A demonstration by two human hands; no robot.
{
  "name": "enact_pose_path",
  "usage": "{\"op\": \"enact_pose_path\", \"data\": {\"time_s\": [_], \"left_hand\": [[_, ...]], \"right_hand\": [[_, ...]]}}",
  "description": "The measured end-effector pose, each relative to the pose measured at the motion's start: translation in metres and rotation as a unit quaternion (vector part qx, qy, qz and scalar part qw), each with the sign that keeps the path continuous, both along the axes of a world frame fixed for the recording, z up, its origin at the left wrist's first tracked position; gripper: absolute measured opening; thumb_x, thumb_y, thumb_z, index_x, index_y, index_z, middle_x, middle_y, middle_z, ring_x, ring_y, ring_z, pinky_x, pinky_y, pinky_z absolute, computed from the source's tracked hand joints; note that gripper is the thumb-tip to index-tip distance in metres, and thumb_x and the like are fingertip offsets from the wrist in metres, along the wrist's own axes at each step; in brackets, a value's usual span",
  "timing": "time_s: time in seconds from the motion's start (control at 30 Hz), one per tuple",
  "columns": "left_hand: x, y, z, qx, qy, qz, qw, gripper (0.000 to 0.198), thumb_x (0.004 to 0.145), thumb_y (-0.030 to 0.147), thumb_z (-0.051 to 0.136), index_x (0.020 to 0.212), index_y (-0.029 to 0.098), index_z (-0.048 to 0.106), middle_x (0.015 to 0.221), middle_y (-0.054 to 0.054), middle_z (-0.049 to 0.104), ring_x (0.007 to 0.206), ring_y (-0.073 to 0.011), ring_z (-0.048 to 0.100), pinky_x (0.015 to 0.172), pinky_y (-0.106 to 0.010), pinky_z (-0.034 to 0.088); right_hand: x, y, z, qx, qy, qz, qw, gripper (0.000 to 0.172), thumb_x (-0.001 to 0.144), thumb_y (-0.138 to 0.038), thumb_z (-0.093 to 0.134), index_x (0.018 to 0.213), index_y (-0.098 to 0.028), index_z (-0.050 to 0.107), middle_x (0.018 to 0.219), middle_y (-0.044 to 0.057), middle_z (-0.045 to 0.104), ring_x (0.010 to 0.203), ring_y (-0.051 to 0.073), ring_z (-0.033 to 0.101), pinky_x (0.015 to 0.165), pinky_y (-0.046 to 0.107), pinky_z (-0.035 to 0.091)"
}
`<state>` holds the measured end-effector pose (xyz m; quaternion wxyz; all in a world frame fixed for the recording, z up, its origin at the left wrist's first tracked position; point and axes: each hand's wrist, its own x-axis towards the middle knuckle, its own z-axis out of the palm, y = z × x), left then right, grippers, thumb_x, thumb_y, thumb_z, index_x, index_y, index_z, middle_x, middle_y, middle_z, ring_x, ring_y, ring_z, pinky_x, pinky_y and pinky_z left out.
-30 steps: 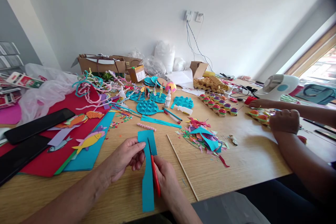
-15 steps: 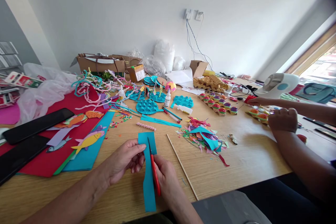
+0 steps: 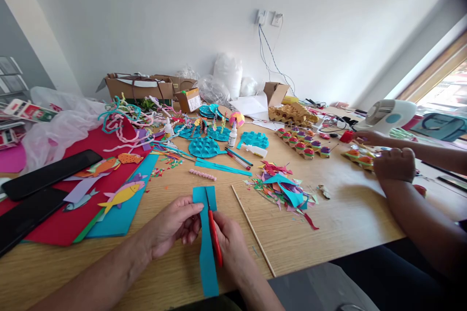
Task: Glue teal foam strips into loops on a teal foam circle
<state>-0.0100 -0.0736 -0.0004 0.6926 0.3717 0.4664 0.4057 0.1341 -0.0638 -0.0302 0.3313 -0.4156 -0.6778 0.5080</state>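
My left hand [image 3: 182, 221] pinches the upper left edge of a blue paper strip [image 3: 208, 269], thumb on top. Red-handled scissors [image 3: 215, 238] are gripped in my right hand [image 3: 231, 243]. Their blades lie along the strip near its top end, on a lengthwise cut. The strip's lower end hangs toward the table's near edge. To the right of my right hand lies a thin wooden stick [image 3: 253, 231]. Beyond the strip are a pink twisted piece [image 3: 202, 175] and more blue paper strips [image 3: 223, 167].
A pile of colored paper scraps [image 3: 284, 187] lies right of center. Coloured sheets [image 3: 65, 223], paper fish [image 3: 122, 196] and black phones [image 3: 53, 172] cover the left. Glue bottles [image 3: 232, 136] and painted egg-carton pieces [image 3: 304, 143] stand farther back. Another person's hands [image 3: 394, 165] work at right.
The scissor handles look closer together now, and the strip has shifted very slightly. At right, the other person's far hand has moved a little away from a red object.
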Motion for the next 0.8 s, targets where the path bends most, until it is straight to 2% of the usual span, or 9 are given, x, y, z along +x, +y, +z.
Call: {"op": "enact_pose_path", "data": {"time_s": [0.2,0.43,0.7,0.8], "left_hand": [[0.0004,-0.0008,0.0007,-0.009,0.007,0.006,1.000,0.040,0.061,0.052,0.068,0.065,0.017,0.048,0.046,0.006,0.051,0.035,-0.0049,0.043,0.034,-0.016,0.026],[-0.0011,0.0005,-0.0017,-0.022,0.004,0.008,1.000,0.039,0.060,0.050,0.068,0.065,0.017,0.049,0.046,0.005,0.053,0.035,-0.0052,0.044,0.034,-0.016,0.025],[-0.0033,-0.0013,-0.0038,-0.024,0.009,0.015,1.000,0.037,0.062,0.050,0.067,0.065,0.016,0.051,0.048,0.005,0.052,0.037,-0.0057,0.044,0.036,-0.017,0.025],[-0.0035,-0.0014,-0.0042,-0.033,0.013,0.019,0.999,0.037,0.062,0.049,0.067,0.067,0.017,0.051,0.049,0.004,0.054,0.038,-0.0061,0.044,0.036,-0.017,0.025]], "right_hand": [[-0.0023,0.0022,-0.0017,0.001,-0.011,-0.017,1.000,0.049,0.083,-0.055,0.038,0.060,-0.016,0.054,0.059,0.004,0.058,0.058,0.015,0.052,0.055,0.024,0.040],[-0.0023,0.0004,0.0006,-0.011,0.041,0.018,0.999,0.049,0.084,-0.054,0.038,0.062,-0.016,0.059,0.059,0.004,0.061,0.059,0.015,0.055,0.057,0.022,0.042],[-0.0041,0.0021,0.0007,0.001,-0.011,0.020,1.000,0.054,0.086,-0.057,0.033,0.069,-0.014,0.063,0.065,0.006,0.064,0.062,0.016,0.057,0.059,0.023,0.042],[-0.0046,0.0021,0.0003,0.002,0.002,0.025,1.000,0.055,0.086,-0.056,0.034,0.071,-0.014,0.064,0.065,0.006,0.064,0.062,0.016,0.057,0.060,0.024,0.042]]}}
